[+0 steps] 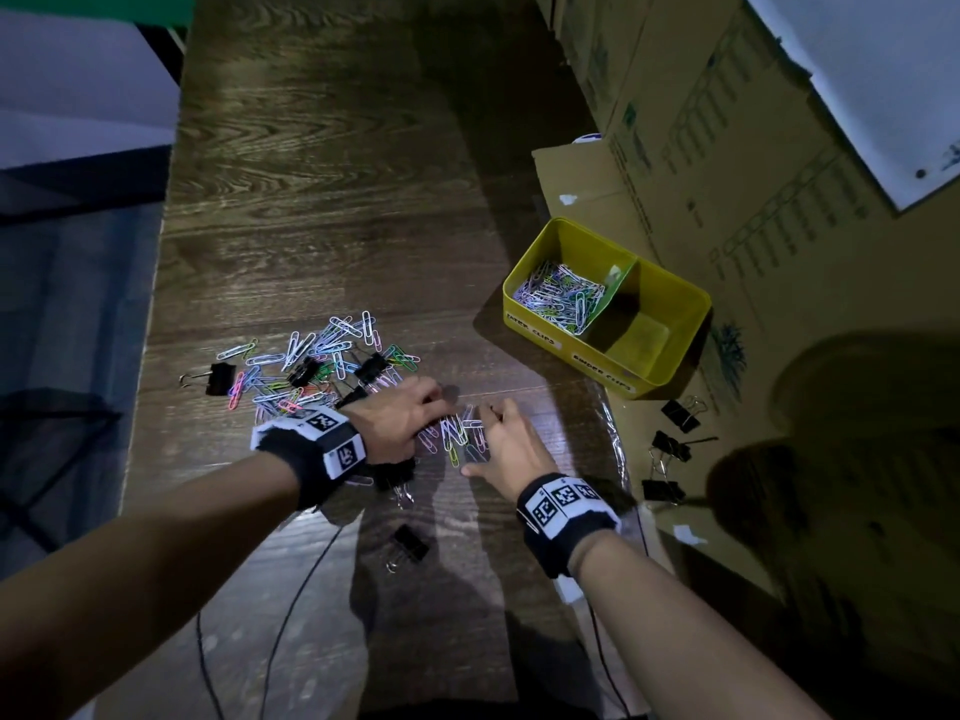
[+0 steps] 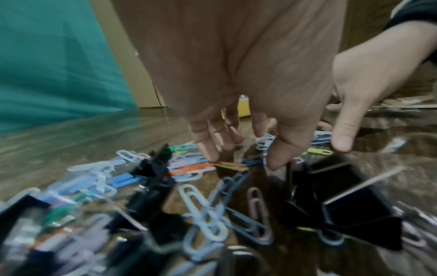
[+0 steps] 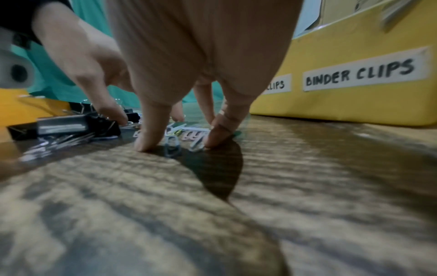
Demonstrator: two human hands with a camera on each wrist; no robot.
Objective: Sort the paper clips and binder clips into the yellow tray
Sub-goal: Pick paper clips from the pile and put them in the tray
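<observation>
Gathering a small bunch of paper clips [image 1: 457,433] on the wooden table [image 1: 322,210].

Left hand [image 1: 397,420] and right hand [image 1: 506,449] flank the bunch, fingertips down on the wood, gripping nothing. Best to rake the clips tight, pinch them together, skip the nearby binder clip [image 1: 409,544], then drop them in the yellow tray [image 1: 670,371], in its paper-clip side.

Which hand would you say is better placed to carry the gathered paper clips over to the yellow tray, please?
Probably the right hand. It sits on the side of the small gathered bunch of paper clips nearest the yellow tray, whose paper-clip compartment lies ahead to its right. The left hand would have to cross over.
</observation>
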